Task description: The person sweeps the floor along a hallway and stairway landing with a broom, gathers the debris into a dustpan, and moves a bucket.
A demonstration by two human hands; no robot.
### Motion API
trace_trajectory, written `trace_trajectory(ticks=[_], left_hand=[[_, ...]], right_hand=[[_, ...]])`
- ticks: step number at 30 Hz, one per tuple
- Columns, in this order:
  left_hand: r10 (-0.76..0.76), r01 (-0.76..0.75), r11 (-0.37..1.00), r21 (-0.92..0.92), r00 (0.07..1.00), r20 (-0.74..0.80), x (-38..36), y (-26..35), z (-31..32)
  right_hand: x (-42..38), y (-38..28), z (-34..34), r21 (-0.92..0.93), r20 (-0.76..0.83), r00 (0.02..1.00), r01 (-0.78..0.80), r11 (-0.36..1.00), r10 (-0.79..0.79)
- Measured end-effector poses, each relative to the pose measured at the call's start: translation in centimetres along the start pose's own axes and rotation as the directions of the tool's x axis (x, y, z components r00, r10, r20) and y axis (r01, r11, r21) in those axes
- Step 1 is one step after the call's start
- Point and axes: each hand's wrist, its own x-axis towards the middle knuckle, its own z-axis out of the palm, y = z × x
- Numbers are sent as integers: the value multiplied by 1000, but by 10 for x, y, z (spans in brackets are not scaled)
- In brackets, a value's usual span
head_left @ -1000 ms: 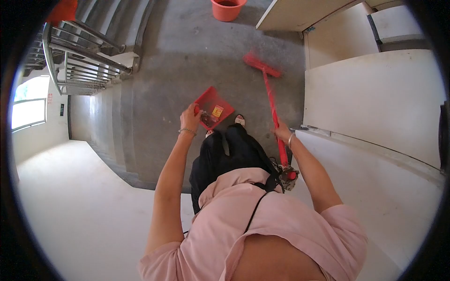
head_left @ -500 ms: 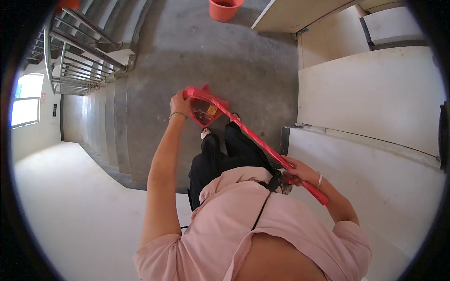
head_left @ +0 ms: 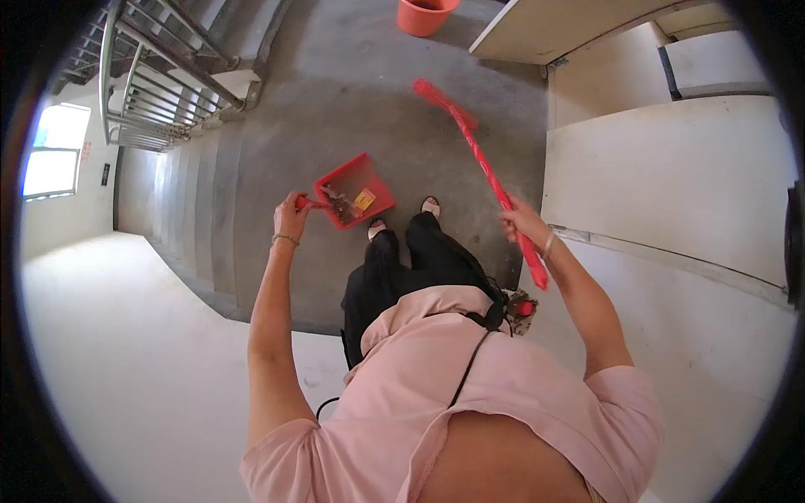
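Note:
My left hand (head_left: 291, 216) is closed around the end of a red dustpan's handle. The dustpan (head_left: 362, 176) is open-topped, low in front of my feet, with a small yellow packet (head_left: 365, 199) and grey debris lying inside. In my right hand (head_left: 527, 221) is a red broom (head_left: 485, 164), gripped near the upper end of its spiral-patterned stick. It slants away from me, and its red head (head_left: 444, 101) is over the floor ahead, right of the dustpan and apart from it.
A red bucket (head_left: 426, 17) stands on the grey concrete floor (head_left: 335, 101) ahead. Stairs (head_left: 201, 193) with a metal railing (head_left: 163, 84) run along the left. On the right are a white wall (head_left: 671, 159) and an open door panel (head_left: 579, 29).
The broom has swung forward and right, away from the dustpan and my left hand. My left hand has moved left and down, and my right hand has risen with the stick.

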Motion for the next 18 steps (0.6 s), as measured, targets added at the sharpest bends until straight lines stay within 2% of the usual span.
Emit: trace_trajectory(ticks=[3, 6, 9, 12, 15, 18], left_hand=[[-98, 98, 995, -6, 990, -100, -10, -4, -3], [-104, 101, 994, -28, 986, -130, -11, -24, 4], [-177, 172, 984, -54, 976, -130, -8, -31, 5], [-177, 168, 983, -77, 975, -132, -1, -41, 2], [-151, 154, 988, 18, 983, -108, -8, -36, -9], [-158, 156, 987, -22, 981, -113, -27, -28, -13]], right_hand=[[21, 20, 17, 12, 26, 995, -92, 996, 91], [-14, 32, 43, -121, 55, 972, -222, 967, 230], [-59, 28, 59, -310, 134, 951, -227, 923, 278], [-89, 14, 53, -141, 277, 911, -275, 951, 305], [-113, -3, 49, 1, 319, 898, -319, 948, 302], [-102, -19, 44, -32, 276, 944, -180, 983, 182]])
